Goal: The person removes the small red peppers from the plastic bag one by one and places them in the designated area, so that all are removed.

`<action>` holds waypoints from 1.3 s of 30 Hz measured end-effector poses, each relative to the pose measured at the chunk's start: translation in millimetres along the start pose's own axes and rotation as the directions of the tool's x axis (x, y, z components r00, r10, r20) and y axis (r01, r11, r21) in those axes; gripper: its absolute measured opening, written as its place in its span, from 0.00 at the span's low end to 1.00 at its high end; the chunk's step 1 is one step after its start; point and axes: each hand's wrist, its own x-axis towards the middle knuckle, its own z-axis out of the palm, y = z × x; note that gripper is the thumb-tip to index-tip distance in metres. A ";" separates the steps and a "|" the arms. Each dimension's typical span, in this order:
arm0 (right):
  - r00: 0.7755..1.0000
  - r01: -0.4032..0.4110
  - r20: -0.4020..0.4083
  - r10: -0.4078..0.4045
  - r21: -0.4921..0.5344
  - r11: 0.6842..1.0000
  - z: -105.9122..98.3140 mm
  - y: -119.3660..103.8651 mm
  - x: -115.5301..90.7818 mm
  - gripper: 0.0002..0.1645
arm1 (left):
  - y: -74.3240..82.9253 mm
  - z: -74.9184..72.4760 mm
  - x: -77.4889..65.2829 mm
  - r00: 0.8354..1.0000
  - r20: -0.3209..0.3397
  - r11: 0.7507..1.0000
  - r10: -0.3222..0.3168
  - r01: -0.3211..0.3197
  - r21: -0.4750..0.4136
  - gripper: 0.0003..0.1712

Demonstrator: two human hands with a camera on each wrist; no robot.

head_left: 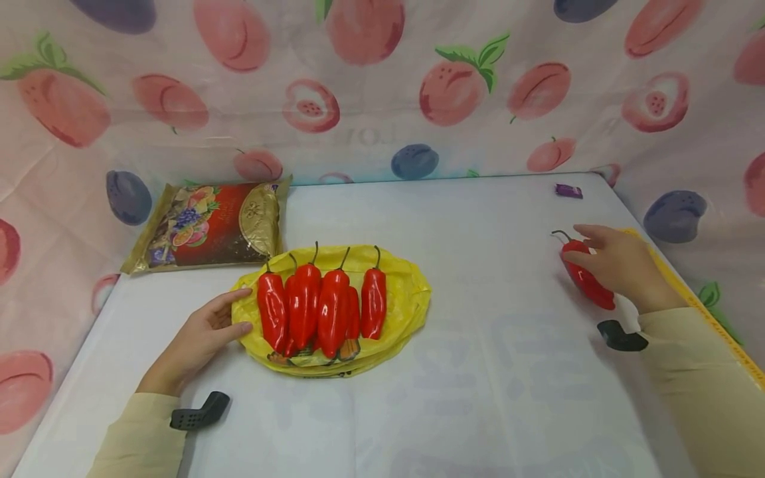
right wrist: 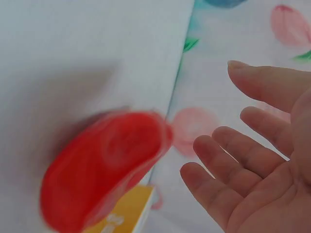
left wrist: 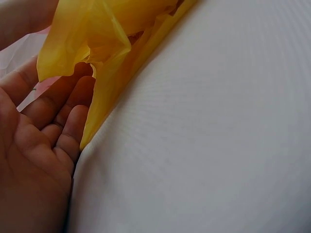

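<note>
Lone pepper [head_left: 588, 284]: long, red, with a thin dark stem; it slants just by your right hand [head_left: 624, 265].
Yellow plastic [head_left: 406, 295]: thin and crinkly; its edge touches your left hand [head_left: 206, 332].
Pepper bunch [head_left: 305, 305]: shiny red, on the plastic, stems pointing away from you.

The left arm [head_left: 140, 431] comes up from the bottom left and leans in. The left hand [head_left: 206, 330] has its thumb [head_left: 242, 329] and first finger [head_left: 242, 293] apart, and the other fingers [left wrist: 74, 127] bend a little. The right arm [head_left: 687, 372] reaches up from the bottom right. The right hand [head_left: 621, 262] points left, its fingers loose and a bit spread, the thumb held away from them
</note>
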 end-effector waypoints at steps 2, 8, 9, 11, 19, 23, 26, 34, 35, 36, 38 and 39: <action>1.000 0.029 -0.008 -0.030 -0.013 0.999 1.6 -8.8 -2.4 0.44 | 0.2 0.1 -0.2 1.000 0.000 1.000 0.000 0.000 -0.001 0.39; 0.992 0.123 -0.035 -0.122 0.012 0.992 11.3 -36.1 -9.5 0.44 | 1.0 -0.5 -1.2 1.000 -0.001 1.000 -0.002 0.002 0.005 0.39; 0.991 0.130 -0.030 -0.129 0.022 0.991 13.2 -40.9 -10.7 0.45 | 0.9 -0.7 -1.5 1.000 -0.002 1.000 0.000 0.000 0.005 0.39; 0.989 0.151 -0.015 -0.150 0.053 0.987 17.0 -50.2 -13.1 0.46 | 0.6 -0.9 -2.0 1.000 -0.004 1.000 0.005 -0.005 0.002 0.39; 0.954 0.298 -0.013 -0.299 0.119 0.947 34.9 -87.8 -18.4 0.41 | 0.1 -1.2 -2.7 1.000 -0.005 1.000 -0.011 0.011 0.024 0.40; 0.944 0.324 0.014 -0.329 0.138 0.936 44.2 -104.9 -19.4 0.41 | -0.2 -1.1 -2.4 1.000 -0.008 0.999 -0.025 0.025 0.039 0.40; 0.936 0.346 0.021 -0.352 0.142 0.927 52.1 -117.0 -20.7 0.41 | -0.7 -0.8 -2.0 1.000 -0.010 0.999 -0.023 0.024 0.036 0.40; 0.885 0.455 0.000 -0.466 0.215 0.864 75.5 -143.8 -22.6 0.38 | -1.6 -0.2 0.1 1.000 -0.001 1.000 -0.001 0.001 0.012 0.39; 0.878 0.467 0.001 -0.479 0.225 0.855 78.3 -147.5 -22.8 0.38 | -1.5 -0.2 0.3 1.000 0.000 1.000 0.000 0.000 0.014 0.39; 0.871 0.476 0.003 -0.491 0.235 0.847 81.1 -151.2 -23.0 0.38 | -1.4 -0.2 0.4 1.000 0.000 1.000 -0.002 0.002 0.018 0.39; 0.862 0.486 0.014 -0.506 0.256 0.836 86.5 -159.0 -23.2 0.38 | -0.7 -0.2 0.7 1.000 0.000 1.000 -0.005 0.005 0.024 0.40; 0.858 0.491 0.021 -0.514 0.266 0.830 88.9 -162.8 -23.7 0.38 | -0.3 -0.1 1.0 1.000 -0.001 1.000 -0.009 0.009 0.029 0.40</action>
